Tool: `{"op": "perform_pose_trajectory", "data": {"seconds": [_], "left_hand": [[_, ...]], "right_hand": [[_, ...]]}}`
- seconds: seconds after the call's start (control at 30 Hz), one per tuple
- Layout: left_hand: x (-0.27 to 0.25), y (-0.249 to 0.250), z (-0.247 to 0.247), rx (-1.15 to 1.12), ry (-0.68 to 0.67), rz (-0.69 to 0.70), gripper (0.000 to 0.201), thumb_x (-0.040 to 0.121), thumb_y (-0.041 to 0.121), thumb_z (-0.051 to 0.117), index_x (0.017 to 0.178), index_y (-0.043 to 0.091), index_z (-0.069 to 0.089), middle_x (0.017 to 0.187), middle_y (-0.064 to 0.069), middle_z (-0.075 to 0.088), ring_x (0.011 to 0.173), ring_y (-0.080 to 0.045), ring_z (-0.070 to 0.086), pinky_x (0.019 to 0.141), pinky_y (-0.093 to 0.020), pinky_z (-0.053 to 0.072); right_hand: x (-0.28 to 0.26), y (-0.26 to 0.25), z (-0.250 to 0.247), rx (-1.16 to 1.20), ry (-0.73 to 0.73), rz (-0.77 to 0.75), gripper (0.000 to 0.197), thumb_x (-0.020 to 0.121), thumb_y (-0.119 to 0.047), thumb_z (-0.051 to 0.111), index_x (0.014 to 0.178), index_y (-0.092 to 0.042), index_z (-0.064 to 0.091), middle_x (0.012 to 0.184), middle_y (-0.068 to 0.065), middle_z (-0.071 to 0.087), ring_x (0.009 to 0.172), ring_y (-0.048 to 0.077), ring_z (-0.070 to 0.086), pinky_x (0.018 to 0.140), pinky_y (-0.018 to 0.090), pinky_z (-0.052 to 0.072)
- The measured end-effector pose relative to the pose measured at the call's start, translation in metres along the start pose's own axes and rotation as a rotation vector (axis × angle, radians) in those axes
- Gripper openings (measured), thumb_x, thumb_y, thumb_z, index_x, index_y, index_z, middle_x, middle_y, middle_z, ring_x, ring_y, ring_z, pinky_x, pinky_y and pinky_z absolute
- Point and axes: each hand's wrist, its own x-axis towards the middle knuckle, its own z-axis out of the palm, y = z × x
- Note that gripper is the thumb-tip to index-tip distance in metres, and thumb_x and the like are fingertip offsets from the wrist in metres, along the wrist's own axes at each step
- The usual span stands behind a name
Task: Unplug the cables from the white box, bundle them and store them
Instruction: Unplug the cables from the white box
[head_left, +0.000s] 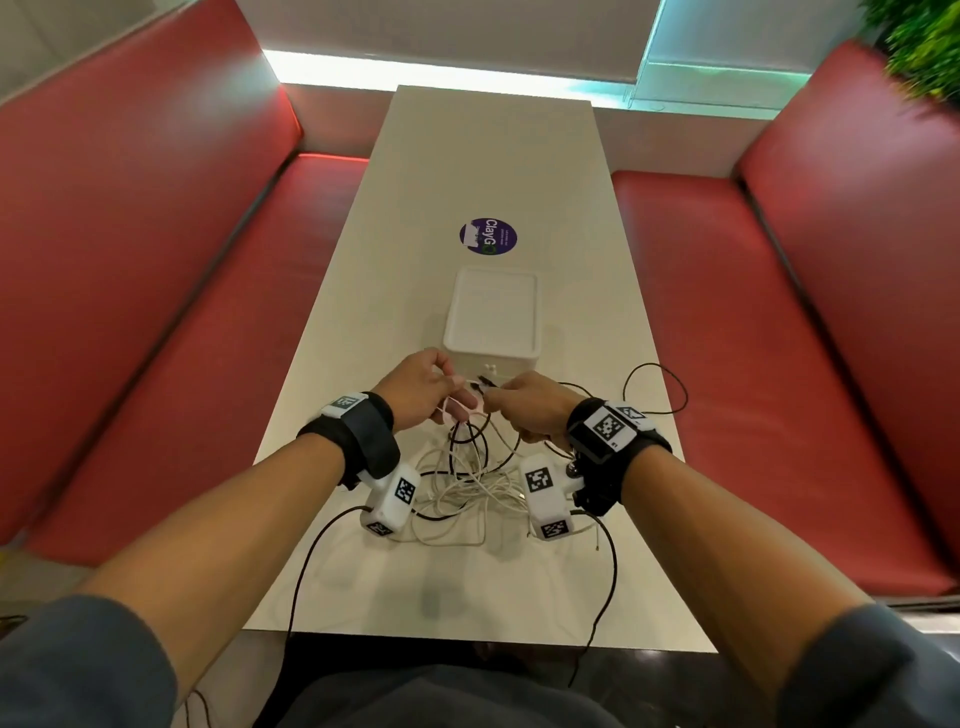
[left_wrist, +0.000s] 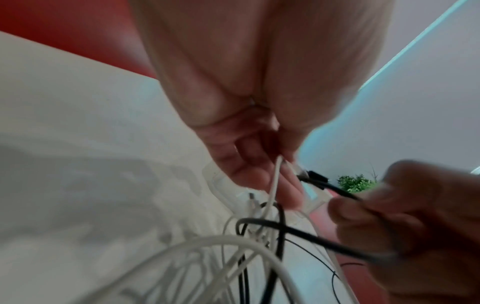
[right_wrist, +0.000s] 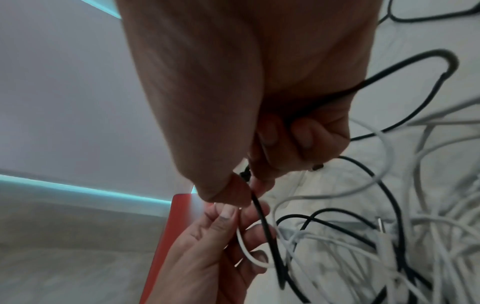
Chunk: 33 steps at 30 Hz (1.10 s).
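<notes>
The white box (head_left: 491, 317) stands on the table (head_left: 467, 171) just beyond both hands, its near face turned to them; whether any plug still sits in that face cannot be told.

The left hand (head_left: 422, 387) and the right hand (head_left: 530, 405) are raised close together right in front of the box, fingertips nearly meeting. The left hand pinches a white cable (left_wrist: 272, 185) between thumb and fingers; the cable loops down past its fingers (right_wrist: 226, 218) towards the pile below. The right hand has its fingers curled round a black cable (right_wrist: 262, 214), thumb and forefinger nipping it near its plug (left_wrist: 315, 175), which points towards the left hand's fingertips. The same cable runs on through the right palm and swings out in a loop on that hand's outer side.

Below both hands and nearer the person lies a loose tangle of cables (head_left: 467, 483), white and black, on the table. More black cable (head_left: 660, 389) curls on the table to the right of the right hand.

Beyond the box, a round purple sticker (head_left: 488, 236) lies flat on the table. Red benches (head_left: 156, 260) run along both sides, outward of each hand. A green plant (head_left: 924, 47) shows far beyond the right hand.
</notes>
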Motion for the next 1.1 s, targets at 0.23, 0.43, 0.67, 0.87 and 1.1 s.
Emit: {"op": "perform_pose_trajectory", "data": {"seconds": [0.23,0.43,0.67,0.87,1.1], "left_hand": [[0.002,-0.012,-0.005,0.648,0.150,0.146,0.019,0.088,0.019,0.056,0.100,0.028,0.069,0.126,0.000,0.049,0.118,-0.021,0.044,0.105,-0.038,0.038],[-0.013,0.007,0.015,0.590,-0.142,0.288,0.026,0.088,0.050,0.060,0.093,0.028,0.073,0.103,0.012,0.065,0.099,-0.010,0.059,0.088,-0.031,0.045],[-0.008,-0.023,0.016,0.760,-0.219,0.142,0.033,0.104,0.027,0.040,0.096,0.014,0.069,0.100,0.002,0.070,0.094,-0.015,0.062,0.086,-0.029,0.046],[-0.009,-0.039,0.009,0.836,-0.212,0.109,0.031,0.104,0.027,0.042,0.098,0.012,0.069,0.101,-0.004,0.068,0.094,-0.020,0.061,0.083,-0.031,0.044],[-0.008,-0.025,0.015,0.796,-0.129,0.172,0.046,0.106,0.036,0.033,0.090,0.018,0.073,0.096,-0.003,0.072,0.092,-0.022,0.065,0.091,-0.039,0.048]], "right_hand": [[-0.006,-0.004,-0.007,0.225,-0.015,-0.086,0.008,0.091,-0.015,0.046,0.086,-0.013,0.051,0.062,-0.003,0.039,0.050,0.011,0.031,0.046,0.024,0.024],[-0.007,-0.007,-0.013,0.364,0.040,-0.179,0.031,0.103,-0.027,0.038,0.078,-0.015,0.050,0.059,-0.006,0.037,0.050,0.011,0.030,0.048,0.025,0.027],[-0.013,-0.021,-0.023,0.528,0.224,-0.365,0.028,0.106,-0.026,0.036,0.086,-0.014,0.051,0.083,0.005,0.059,0.086,0.022,0.063,0.085,0.044,0.056],[-0.017,-0.041,-0.034,0.818,0.274,-0.397,0.022,0.105,-0.019,0.037,0.093,-0.014,0.054,0.060,-0.007,0.036,0.049,0.009,0.030,0.046,0.024,0.032],[-0.008,-0.018,-0.011,-0.560,0.198,-0.397,0.033,0.104,-0.037,0.038,0.096,-0.013,0.060,0.082,0.001,0.062,0.069,0.021,0.058,0.060,0.030,0.040]]}}
